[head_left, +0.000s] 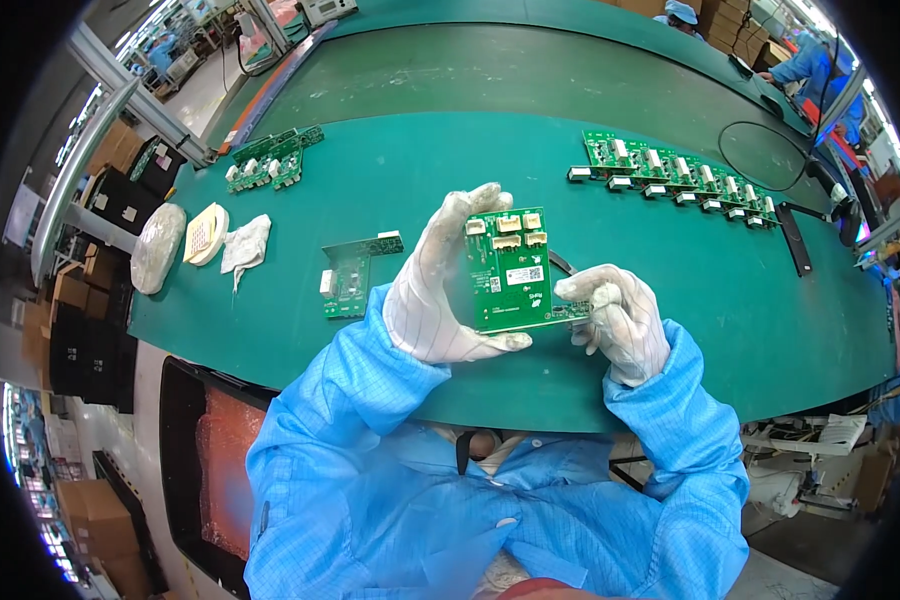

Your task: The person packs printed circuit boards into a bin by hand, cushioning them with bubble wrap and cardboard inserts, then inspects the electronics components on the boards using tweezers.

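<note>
A green circuit board with several white connectors along its top stands tilted up above the table. My gloved left hand grips it by its edges, fingers at the top and thumb along the bottom. My gloved right hand is closed at the lower right corner, pinching a narrow board part that juts out there; how the two parts join is hidden. Left of my left hand, another circuit board assembly lies on the table, with one board standing upright on it.
Several boards line the green table at far right, beside a black bracket. More boards sit at far left. Nearer are a white cloth, a round pad and a plastic-wrapped bundle. A black bin stands below left.
</note>
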Available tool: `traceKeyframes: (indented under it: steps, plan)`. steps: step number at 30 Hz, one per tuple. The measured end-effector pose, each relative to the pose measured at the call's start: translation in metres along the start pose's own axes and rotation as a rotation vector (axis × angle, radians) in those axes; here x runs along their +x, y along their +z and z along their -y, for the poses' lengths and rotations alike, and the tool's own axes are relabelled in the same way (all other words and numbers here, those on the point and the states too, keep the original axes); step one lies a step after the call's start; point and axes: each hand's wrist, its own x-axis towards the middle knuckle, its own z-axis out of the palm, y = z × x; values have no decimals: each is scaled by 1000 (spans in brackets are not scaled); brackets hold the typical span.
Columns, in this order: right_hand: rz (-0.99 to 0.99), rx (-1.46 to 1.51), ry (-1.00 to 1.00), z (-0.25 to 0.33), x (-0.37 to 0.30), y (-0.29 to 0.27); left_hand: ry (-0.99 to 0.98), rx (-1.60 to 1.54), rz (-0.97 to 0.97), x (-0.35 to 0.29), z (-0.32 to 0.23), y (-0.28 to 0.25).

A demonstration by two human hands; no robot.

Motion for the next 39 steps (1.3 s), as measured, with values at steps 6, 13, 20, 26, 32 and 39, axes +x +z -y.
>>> traceKeyframes:
  steps: [6,13,20,26,32,39]
  plan:
    - [16,-28,53,7,1,-3,-50,121,17,4,1,-3]
    - [-47,4,37,0,6,-1,-49,276,107,8,3,-11]
    - [-34,241,18,-24,20,1,-127,261,-118,-3,4,-7]
    - [-44,322,32,-30,22,1,-157,436,-234,1,-6,-2]
    - [-133,335,-207,-23,21,-2,-113,298,-87,2,3,1]
    - [-52,324,-448,-36,25,-17,-327,157,175,-12,-4,8]
